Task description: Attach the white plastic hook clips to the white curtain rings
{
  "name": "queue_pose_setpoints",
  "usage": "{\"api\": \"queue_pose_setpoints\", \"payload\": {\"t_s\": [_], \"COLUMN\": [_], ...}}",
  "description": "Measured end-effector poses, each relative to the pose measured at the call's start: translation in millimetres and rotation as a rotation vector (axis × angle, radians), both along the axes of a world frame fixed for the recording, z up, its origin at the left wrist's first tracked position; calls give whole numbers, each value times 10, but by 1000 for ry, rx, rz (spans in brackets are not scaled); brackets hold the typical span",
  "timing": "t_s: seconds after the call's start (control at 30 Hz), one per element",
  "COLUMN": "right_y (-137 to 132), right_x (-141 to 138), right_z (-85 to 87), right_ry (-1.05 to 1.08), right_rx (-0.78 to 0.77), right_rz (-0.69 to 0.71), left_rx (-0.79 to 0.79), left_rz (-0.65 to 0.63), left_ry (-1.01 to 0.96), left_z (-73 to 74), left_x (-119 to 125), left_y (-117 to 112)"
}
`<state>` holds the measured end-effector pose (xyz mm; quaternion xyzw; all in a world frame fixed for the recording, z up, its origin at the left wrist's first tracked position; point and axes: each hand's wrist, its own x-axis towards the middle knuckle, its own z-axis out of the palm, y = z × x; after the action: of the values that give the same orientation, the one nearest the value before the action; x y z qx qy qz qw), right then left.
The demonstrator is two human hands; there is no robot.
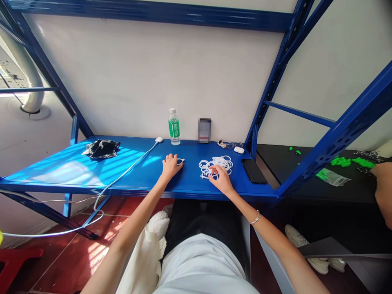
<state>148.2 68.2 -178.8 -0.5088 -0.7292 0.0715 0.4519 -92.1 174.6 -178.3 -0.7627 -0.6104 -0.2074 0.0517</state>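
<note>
Just left of the middle of the blue tabletop, my left hand (170, 166) rests with its fingers bent over the surface. Between its index finger and thumb sits a small white ring (181, 160), partly covered by the hand. My right hand (221, 179) hovers at the near side of a loose pile of white rings (226, 162), which look like plastic loops. Its thumb and index finger are curved and apart, with white loops showing between and behind them. Whether those fingertips touch a loop is hard to make out.
A water bottle (174, 130) and a blurred upright box (204, 130) stand by the wall. Glasses (234, 144), a white case (239, 150) and a black phone (254, 171) lie right. Left are a white cable (131, 164) and black bag (102, 148). Another person's arm (383, 192) is far right.
</note>
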Motion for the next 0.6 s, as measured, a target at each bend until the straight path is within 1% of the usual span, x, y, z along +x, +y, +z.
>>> {"api": "queue_pose_setpoints", "payload": {"t_s": [0.13,0.27,0.43,0.6], "right_y": [-27,-26,-10,-30], "right_x": [-33,-34,-21,-32], "right_z": [-5,-28,-46,-5], "right_ry": [-144,-195,-151,-28], "right_rx": [9,14,11,84], "right_rz": [-46,-61,-63,-80], "left_rx": [88,139,122,80], "left_rz": [-53,-177,-361,-556], "left_ry": [-54,-153,-255,-327], "left_z": [57,128,197,261], "left_x": [47,94,208,351], "left_y": [-30,-73,-193,-354]}}
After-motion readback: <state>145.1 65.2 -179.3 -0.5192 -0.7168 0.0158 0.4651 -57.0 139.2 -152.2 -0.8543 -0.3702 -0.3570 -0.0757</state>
